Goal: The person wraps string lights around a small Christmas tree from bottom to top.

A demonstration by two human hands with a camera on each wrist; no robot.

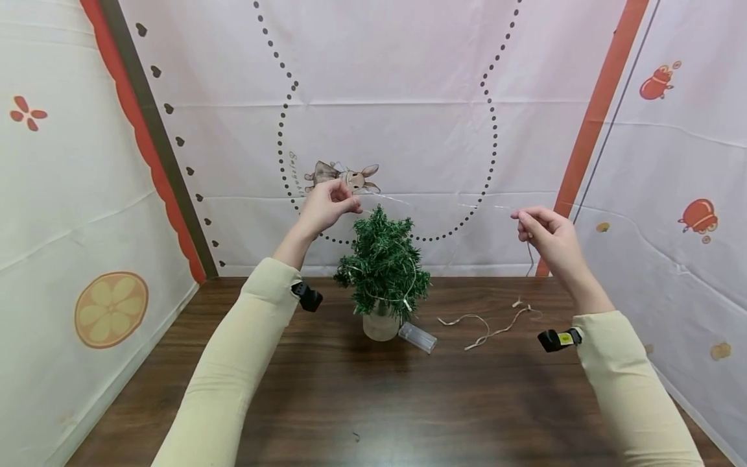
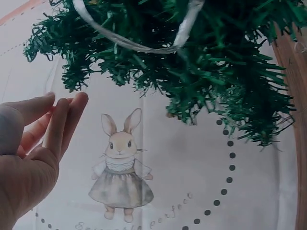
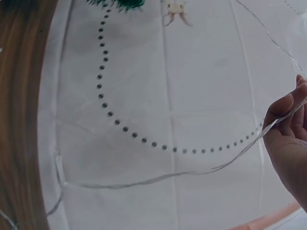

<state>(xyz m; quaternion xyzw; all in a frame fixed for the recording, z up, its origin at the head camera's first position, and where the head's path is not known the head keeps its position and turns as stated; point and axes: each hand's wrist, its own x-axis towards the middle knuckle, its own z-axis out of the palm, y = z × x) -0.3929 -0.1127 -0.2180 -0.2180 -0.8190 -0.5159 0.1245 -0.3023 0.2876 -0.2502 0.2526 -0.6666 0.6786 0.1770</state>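
Note:
A small green artificial tree (image 1: 382, 259) stands upright in a pale round base (image 1: 380, 326), with a thin strand of string lights (image 1: 412, 275) looped round its branches. My left hand (image 1: 328, 206) is at the upper left of the tree, thumb and fingertips pinching the light strand. From there the clear wire runs above the treetop to my right hand (image 1: 548, 233), raised well to the right, which pinches it too. In the right wrist view the wire (image 3: 124, 186) hangs from those fingers down to the table. The left wrist view shows a wire loop (image 2: 144, 49) across the branches.
Beside the tree's base lies a clear plastic battery box (image 1: 418, 338). The loose end of the wire (image 1: 496, 332) curls on the brown wooden table (image 1: 373, 402) to the right. Printed cloth (image 1: 385, 130) hangs behind and at both sides.

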